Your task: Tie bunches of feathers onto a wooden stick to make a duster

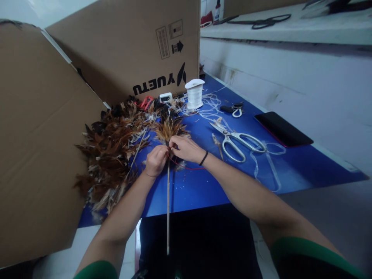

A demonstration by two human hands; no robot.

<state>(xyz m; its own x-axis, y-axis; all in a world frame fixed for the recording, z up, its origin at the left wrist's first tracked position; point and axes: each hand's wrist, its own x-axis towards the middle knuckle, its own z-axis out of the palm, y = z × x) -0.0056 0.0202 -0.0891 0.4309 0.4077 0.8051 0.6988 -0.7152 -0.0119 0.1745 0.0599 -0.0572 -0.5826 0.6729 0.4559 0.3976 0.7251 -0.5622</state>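
A thin stick (167, 205) points toward me, with a bunch of brown feathers (167, 128) around its far end. At the base of the feathers, my left hand (157, 159) is closed in a pinch beside the stick. My right hand (184, 149), with a black band at the wrist, is also pinched there, its fingertips close to the left ones. What lies between the fingertips of each hand is too small to make out. A red thread (188, 168) runs from near the fingers to the right, under my right wrist.
Loose feathers (113, 143) are heaped at left before cardboard (116, 46). On the blue table (192, 193) lie large scissors (232, 141), a white ribbon spool (194, 94), small snips (232, 109), tangled ribbon (273, 170) and a dark phone (283, 128). A shelf (319, 29) stands at upper right.
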